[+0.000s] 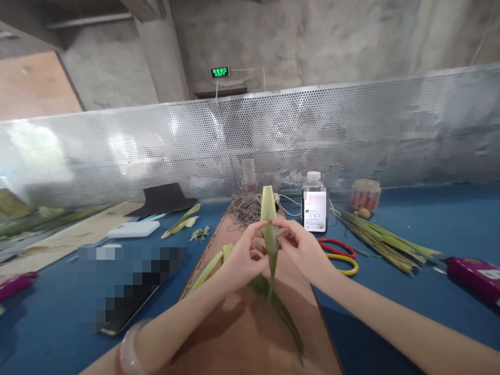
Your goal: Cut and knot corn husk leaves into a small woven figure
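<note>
Between my two hands stands a long green leaf [268, 205], its pale, broad top pointing up. The fingers of my left hand [248, 252] are closed in a pinch on the leaf's left edge. My right hand [299, 247] pinches the right edge at the same height, thumb and forefinger near the middle. Below the hands the leaf narrows to a thin strip. A darker leaf tail [287, 312] trails down over the brown board [234, 338]; I cannot tell if it belongs to the same leaf. More pale leaf pieces [207, 271] lie on the board behind my left forearm.
Grey cord [245, 208] is heaped at the board's far end. To the right are a lit phone [314, 211], red and yellow loop handles [346, 256], a leaf bundle [385, 237], a jar [365, 195] and a purple packet [474, 276]. A dark flat object [136, 291] lies left.
</note>
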A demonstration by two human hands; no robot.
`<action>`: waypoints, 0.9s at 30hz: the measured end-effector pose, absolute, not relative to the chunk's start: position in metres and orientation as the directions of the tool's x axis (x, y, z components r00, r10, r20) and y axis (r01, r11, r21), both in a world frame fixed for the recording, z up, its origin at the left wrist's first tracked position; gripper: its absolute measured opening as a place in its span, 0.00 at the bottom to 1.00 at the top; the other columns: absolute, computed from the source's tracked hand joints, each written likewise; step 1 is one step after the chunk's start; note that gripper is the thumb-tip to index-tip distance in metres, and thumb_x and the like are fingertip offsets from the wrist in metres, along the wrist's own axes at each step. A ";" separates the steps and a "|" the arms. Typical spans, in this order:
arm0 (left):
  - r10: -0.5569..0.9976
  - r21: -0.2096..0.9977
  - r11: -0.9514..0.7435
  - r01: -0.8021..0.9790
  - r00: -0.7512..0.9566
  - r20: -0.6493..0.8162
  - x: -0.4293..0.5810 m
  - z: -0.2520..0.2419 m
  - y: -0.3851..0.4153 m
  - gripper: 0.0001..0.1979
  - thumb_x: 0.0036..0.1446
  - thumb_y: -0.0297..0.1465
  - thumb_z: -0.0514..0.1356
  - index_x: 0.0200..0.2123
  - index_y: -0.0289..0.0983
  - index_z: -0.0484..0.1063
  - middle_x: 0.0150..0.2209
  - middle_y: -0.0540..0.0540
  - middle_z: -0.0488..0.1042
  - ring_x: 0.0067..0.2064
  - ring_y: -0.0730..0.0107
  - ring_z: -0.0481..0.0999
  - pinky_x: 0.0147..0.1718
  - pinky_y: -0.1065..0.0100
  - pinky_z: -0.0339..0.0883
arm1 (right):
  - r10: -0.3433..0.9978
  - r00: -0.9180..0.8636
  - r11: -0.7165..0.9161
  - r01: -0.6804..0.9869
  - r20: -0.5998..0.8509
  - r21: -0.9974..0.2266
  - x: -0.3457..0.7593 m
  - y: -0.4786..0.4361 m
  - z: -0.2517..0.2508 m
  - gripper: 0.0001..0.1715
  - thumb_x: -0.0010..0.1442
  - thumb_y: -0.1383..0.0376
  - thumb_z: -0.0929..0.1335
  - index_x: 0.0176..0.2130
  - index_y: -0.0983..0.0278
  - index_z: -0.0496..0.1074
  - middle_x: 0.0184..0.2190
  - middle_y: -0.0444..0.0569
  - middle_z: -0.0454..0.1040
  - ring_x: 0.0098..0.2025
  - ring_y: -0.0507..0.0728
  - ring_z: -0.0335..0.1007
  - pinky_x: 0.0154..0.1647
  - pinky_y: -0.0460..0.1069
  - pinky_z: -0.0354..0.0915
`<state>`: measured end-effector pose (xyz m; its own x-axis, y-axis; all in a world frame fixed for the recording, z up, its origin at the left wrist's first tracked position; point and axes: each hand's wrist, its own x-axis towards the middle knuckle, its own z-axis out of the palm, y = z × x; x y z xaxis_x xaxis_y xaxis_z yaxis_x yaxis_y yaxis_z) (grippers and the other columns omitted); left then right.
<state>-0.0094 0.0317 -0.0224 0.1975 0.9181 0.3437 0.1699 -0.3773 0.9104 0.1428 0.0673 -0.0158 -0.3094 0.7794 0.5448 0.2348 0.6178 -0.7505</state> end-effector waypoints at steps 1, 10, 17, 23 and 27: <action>0.914 0.908 -0.384 0.169 0.209 0.348 -0.010 -0.023 0.032 0.28 0.47 0.22 0.55 0.52 0.40 0.53 0.30 0.52 0.65 0.25 0.81 0.64 0.24 0.76 0.59 | 0.778 -0.298 0.622 0.235 0.554 -0.747 0.143 0.067 -0.015 0.18 0.53 0.72 0.60 0.45 0.64 0.66 0.32 0.47 0.71 0.33 0.53 0.68 0.35 0.49 0.66; 0.890 0.900 -0.423 0.101 0.234 0.392 -0.008 -0.028 0.034 0.26 0.47 0.22 0.56 0.51 0.40 0.54 0.34 0.49 0.68 0.29 0.78 0.69 0.27 0.73 0.64 | 0.768 -0.294 0.633 0.215 0.568 -0.744 0.145 0.067 -0.012 0.22 0.52 0.74 0.60 0.47 0.63 0.63 0.37 0.48 0.69 0.35 0.52 0.67 0.40 0.50 0.65; 0.896 0.911 -0.405 0.084 0.234 0.377 -0.011 -0.032 0.038 0.30 0.47 0.21 0.55 0.53 0.42 0.51 0.39 0.48 0.66 0.29 0.80 0.69 0.28 0.73 0.65 | 0.811 -0.340 0.532 0.091 0.476 -0.842 0.144 0.072 -0.014 0.26 0.51 0.73 0.62 0.51 0.62 0.60 0.36 0.48 0.70 0.37 0.52 0.67 0.41 0.50 0.66; 0.897 0.927 -0.370 0.064 0.285 0.339 -0.013 -0.028 0.036 0.36 0.45 0.22 0.58 0.56 0.44 0.48 0.47 0.42 0.63 0.30 0.78 0.70 0.31 0.68 0.67 | 0.851 -0.334 0.444 0.044 0.406 -0.895 0.145 0.074 -0.011 0.29 0.50 0.72 0.63 0.53 0.64 0.60 0.36 0.48 0.72 0.38 0.53 0.68 0.44 0.51 0.65; 0.894 0.925 -0.368 0.092 0.309 0.325 -0.012 -0.025 0.032 0.40 0.45 0.22 0.59 0.58 0.47 0.43 0.52 0.39 0.59 0.29 0.79 0.71 0.28 0.71 0.66 | 0.865 -0.337 0.386 -0.024 0.371 -0.922 0.144 0.072 -0.010 0.29 0.50 0.72 0.63 0.53 0.64 0.60 0.34 0.47 0.73 0.39 0.53 0.69 0.46 0.51 0.64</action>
